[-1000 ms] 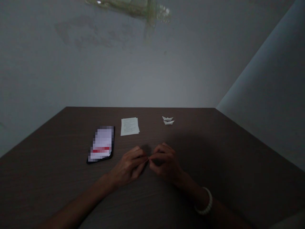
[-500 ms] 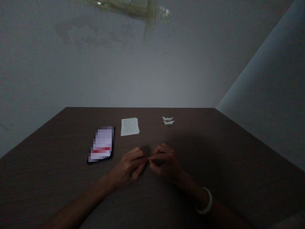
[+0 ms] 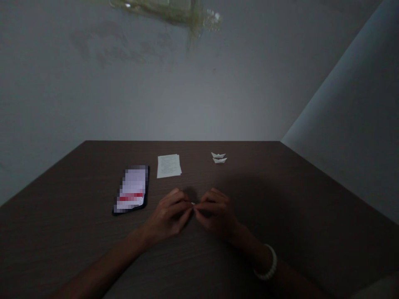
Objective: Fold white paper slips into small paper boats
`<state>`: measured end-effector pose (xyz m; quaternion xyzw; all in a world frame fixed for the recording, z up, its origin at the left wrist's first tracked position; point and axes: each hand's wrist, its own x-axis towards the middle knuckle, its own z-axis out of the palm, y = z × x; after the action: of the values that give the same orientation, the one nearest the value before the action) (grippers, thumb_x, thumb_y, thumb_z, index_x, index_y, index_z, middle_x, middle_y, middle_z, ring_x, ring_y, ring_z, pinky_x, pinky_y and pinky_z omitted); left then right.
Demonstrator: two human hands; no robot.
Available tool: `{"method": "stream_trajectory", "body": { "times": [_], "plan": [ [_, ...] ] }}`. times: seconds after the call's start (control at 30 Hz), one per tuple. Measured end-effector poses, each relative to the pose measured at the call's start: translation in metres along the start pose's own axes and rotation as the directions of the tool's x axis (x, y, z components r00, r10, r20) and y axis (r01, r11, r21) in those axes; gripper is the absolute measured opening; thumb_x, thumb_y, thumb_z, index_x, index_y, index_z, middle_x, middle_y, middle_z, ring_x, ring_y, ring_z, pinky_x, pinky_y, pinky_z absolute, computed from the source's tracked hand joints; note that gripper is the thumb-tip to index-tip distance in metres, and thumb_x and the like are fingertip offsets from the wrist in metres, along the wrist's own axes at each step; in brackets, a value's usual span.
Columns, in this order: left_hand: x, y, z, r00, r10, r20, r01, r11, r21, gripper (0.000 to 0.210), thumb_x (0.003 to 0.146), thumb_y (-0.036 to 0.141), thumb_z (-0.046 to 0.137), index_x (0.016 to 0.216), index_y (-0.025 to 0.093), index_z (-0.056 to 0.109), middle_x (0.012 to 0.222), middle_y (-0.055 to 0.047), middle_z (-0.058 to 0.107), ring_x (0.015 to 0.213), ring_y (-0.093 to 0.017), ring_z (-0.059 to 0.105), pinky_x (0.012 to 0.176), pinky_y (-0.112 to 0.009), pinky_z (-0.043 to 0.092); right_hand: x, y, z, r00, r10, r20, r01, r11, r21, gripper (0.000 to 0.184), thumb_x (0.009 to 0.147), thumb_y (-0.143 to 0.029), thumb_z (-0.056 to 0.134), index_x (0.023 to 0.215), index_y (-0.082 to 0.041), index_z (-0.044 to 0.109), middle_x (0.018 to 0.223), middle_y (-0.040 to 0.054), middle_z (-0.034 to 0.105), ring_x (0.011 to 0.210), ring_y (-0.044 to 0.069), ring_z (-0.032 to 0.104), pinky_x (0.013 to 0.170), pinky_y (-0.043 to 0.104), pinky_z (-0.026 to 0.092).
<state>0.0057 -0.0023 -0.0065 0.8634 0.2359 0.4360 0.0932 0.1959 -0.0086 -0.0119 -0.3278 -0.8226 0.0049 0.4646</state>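
Paper scrap (image 3: 193,203): tiny pale bit pinched between both hands, low over the table (image 3: 296,199).
Left hand (image 3: 170,214): fingertips closed on it, steadying.
Right hand (image 3: 216,211): fingertips closed on its other side.
Nearby: phone (image 3: 131,189), paper sheets (image 3: 168,165), two folded boats (image 3: 219,157).
Hidden: scrap's shape, mostly covered; dim light.

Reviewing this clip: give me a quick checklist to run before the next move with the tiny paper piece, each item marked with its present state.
1. Both hands meet on the paper piece: ok, left hand and right hand pinch it between their fingertips.
2. Fold state of the piece: cannot tell, too small and dim.
3. Paper stack apart from the hands: ok.
4. Two paper boats apart from the hands: ok.
5. Phone lying flat on the table: ok.
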Motion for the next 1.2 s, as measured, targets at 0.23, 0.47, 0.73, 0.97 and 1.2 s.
{"method": "stream_trajectory", "body": {
  "times": [0.23, 0.47, 0.73, 0.97, 1.2],
  "plan": [
    [0.0005, 0.0035, -0.0048, 0.997, -0.019, 0.072, 0.018, 1.0, 0.017, 0.01, 0.085, 0.011, 0.055, 0.082, 0.015, 0.063, 0.083, -0.005, 0.056, 0.077, -0.016, 0.049, 0.067, -0.031, 0.042, -0.0014, -0.0012, 0.0005, 0.993, -0.066, 0.093, 0.074, 0.994, -0.083, 0.014, 0.078, -0.015, 0.062, 0.066, -0.022, 0.061, 0.066, -0.0008, 0.057, 0.064, 0.013, 0.047, 0.061, 0.026, 0.038],
    [-0.0021, 0.0001, -0.0029, 0.997, -0.013, 0.073, 0.011, 1.0, 0.024, 0.013, 0.085, 0.01, 0.053, 0.075, 0.015, 0.059, 0.076, -0.004, 0.056, 0.072, -0.015, 0.046, 0.066, -0.031, 0.04, -0.0003, -0.0018, -0.0006, 0.994, -0.062, 0.088, 0.069, 0.994, -0.087, 0.014, 0.075, -0.013, 0.063, 0.065, -0.021, 0.06, 0.066, -0.001, 0.057, 0.064, 0.013, 0.046, 0.06, 0.026, 0.037],
    [0.0003, 0.0001, -0.0048, 0.994, -0.085, 0.066, 0.082, 0.996, 0.034, 0.01, 0.086, 0.012, 0.051, 0.083, 0.016, 0.059, 0.084, -0.005, 0.059, 0.079, -0.017, 0.051, 0.071, -0.032, 0.043, -0.0007, 0.0039, -0.0034, 0.998, -0.023, 0.065, 0.028, 0.997, -0.066, 0.009, 0.079, -0.015, 0.061, 0.072, -0.02, 0.061, 0.07, 0.0009, 0.058, 0.067, 0.013, 0.051, 0.063, 0.025, 0.042],
    [0.0046, 0.0035, -0.0061, 0.97, -0.115, 0.216, 0.121, 0.993, -0.016, 0.01, 0.087, 0.014, 0.048, 0.089, 0.016, 0.058, 0.087, -0.006, 0.06, 0.081, -0.018, 0.052, 0.07, -0.032, 0.045, -0.0013, 0.005, -0.002, 0.997, -0.042, 0.059, 0.046, 0.997, -0.065, 0.008, 0.08, -0.013, 0.06, 0.076, -0.021, 0.061, 0.073, 0.0013, 0.059, 0.069, 0.014, 0.054, 0.064, 0.025, 0.043],
    [0.0036, 0.0007, -0.0059, 0.963, -0.207, 0.173, 0.215, 0.976, -0.032, 0.011, 0.09, 0.021, 0.05, 0.083, 0.017, 0.058, 0.082, -0.004, 0.06, 0.077, -0.016, 0.055, 0.069, -0.03, 0.046, -0.0018, 0.0054, -0.0041, 0.996, -0.039, 0.074, 0.045, 0.996, -0.072, 0.007, 0.082, -0.016, 0.06, 0.08, -0.022, 0.063, 0.076, 0.0015, 0.06, 0.07, 0.013, 0.054, 0.065, 0.025, 0.044]
  ]
}}
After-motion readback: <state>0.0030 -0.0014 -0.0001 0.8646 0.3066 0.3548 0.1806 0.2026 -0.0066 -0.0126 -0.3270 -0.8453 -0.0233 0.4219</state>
